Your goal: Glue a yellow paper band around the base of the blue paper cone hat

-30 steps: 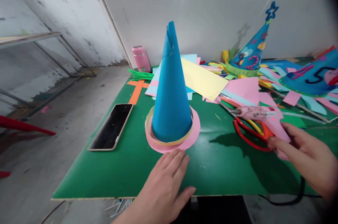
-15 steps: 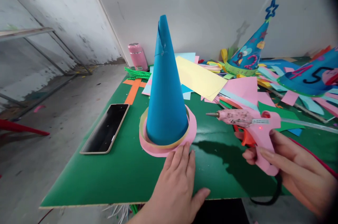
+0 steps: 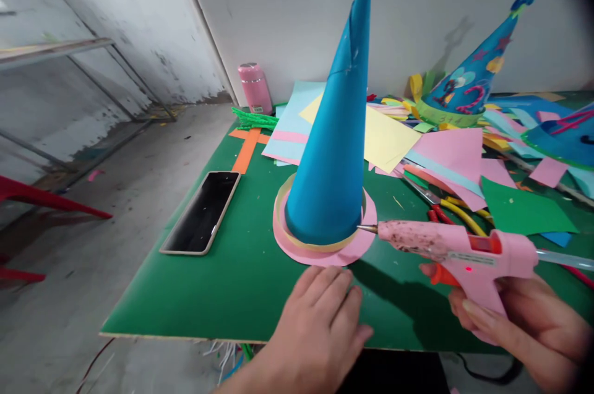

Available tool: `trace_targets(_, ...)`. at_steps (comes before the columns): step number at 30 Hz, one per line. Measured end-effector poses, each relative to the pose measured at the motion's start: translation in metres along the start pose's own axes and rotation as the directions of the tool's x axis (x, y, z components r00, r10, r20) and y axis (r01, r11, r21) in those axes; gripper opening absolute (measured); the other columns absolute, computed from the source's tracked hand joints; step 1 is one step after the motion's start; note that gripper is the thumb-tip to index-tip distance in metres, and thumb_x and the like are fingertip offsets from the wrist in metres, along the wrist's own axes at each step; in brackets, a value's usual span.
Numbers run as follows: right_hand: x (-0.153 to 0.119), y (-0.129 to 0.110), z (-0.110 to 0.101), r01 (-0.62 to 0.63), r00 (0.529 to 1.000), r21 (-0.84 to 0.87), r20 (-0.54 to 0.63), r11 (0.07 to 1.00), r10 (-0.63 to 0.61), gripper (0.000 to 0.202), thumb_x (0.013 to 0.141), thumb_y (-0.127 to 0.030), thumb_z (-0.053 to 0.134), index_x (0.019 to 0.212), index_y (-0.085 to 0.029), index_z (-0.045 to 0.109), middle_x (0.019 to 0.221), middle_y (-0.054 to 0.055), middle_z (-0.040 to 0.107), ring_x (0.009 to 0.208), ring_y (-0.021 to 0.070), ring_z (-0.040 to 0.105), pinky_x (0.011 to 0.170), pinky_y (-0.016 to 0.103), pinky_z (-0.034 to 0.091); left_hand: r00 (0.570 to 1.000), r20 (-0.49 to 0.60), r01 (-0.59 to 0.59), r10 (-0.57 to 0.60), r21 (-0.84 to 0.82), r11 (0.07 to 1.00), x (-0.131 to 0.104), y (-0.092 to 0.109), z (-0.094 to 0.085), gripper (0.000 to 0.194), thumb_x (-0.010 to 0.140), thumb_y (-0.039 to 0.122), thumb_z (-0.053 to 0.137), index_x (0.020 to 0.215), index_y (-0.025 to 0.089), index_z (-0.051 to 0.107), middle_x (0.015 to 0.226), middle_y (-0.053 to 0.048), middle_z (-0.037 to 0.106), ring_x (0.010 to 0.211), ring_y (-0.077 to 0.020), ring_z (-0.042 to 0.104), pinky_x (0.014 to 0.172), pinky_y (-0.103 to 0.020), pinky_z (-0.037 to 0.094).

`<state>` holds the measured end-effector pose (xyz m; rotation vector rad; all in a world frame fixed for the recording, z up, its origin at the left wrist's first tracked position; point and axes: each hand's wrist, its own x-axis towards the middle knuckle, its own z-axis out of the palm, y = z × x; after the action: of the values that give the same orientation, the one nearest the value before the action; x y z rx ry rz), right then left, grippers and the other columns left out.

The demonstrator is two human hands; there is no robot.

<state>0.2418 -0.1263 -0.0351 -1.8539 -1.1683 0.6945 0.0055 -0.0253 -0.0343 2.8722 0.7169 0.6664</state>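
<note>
A tall blue paper cone [image 3: 331, 153] stands leaning to the right inside a pale yellow paper band [image 3: 283, 224], on a round pink paper brim [image 3: 297, 253]. My left hand [image 3: 320, 320] rests palm down on the table at the brim's front edge, its fingers close together and slightly bent, holding nothing I can see. Gripped in my right hand [image 3: 515, 313] is a pink hot glue gun [image 3: 422, 238] with a red light lit. Its metal nozzle points left, right by the cone's lower right edge; whether it touches is unclear. A clear glue stick [image 3: 563, 260] protrudes from its back.
On the green table [image 3: 195, 295] lie a phone [image 3: 202, 213], orange strips [image 3: 245, 149], green stems [image 3: 253, 120], paper sheets [image 3: 390, 140] and scissors [image 3: 429, 196]. A pink flask [image 3: 256, 89] and decorated cone hats [image 3: 468, 81] stand at the back.
The glue gun has come from apart on the right to the cone's base. The cone now leans right. My left fingers have bent more and drawn back to the brim's edge. The view has shifted.
</note>
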Motion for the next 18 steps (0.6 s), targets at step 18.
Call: trace_targets(18,-0.031,0.023,0.041,0.149,0.989,-0.351,0.06,0.925,-0.136,0.06,0.072,-0.044,0.056,0.128,-0.032,0.038,0.118,0.003,0.056,0.103,0.0269,0.055,0.067,0.032,0.056,0.952,0.302,0.045,-0.036,-0.024,0.999,0.043,-0.067,-0.046,0.025,0.086,0.028,0.041,0.078,0.019,0.063,0.075,-0.002,0.061,0.083,-0.0199,0.05,0.067,-0.034,0.028)
